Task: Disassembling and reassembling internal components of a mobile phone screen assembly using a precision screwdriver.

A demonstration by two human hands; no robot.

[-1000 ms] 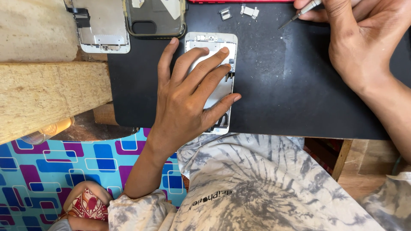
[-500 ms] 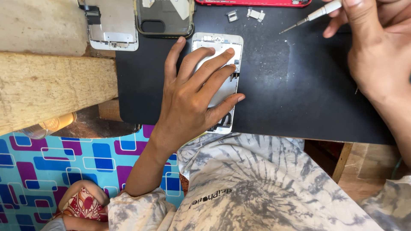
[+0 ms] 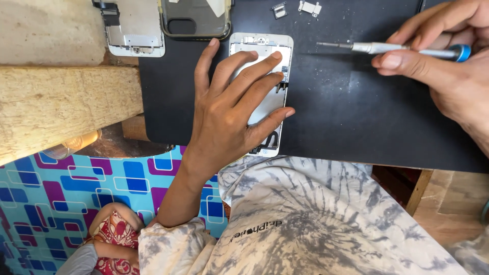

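On the left half of the dark mat [image 3: 356, 117] our left hand [image 3: 229, 117] lies flat, fingers spread and holding nothing closed, pressing down on the white phone frame [image 3: 262, 76] beneath it. That frame lies with its long axis running from the near edge of the mat away from us, its far end clear of our fingertips and its near end just short of the mat's front edge. Beyond it, at the far left, sit another stripped phone part [image 3: 133, 28] and a clear phone case [image 3: 196, 18], with a wooden plank [image 3: 66, 107] off the mat's left side. Moving right, two small metal brackets [image 3: 309, 7] rest near the far edge. Further right, our right hand [image 3: 448, 66] pinches a thin screwdriver [image 3: 387, 48] between thumb and fingers, shaft level and lying across the mat, tip pointing left toward the frame's far right corner but not touching it. We judge the right hand the nearer tool-bearer, and the bare mat between tip and frame gives open room; the left fingers crowd the frame's middle.
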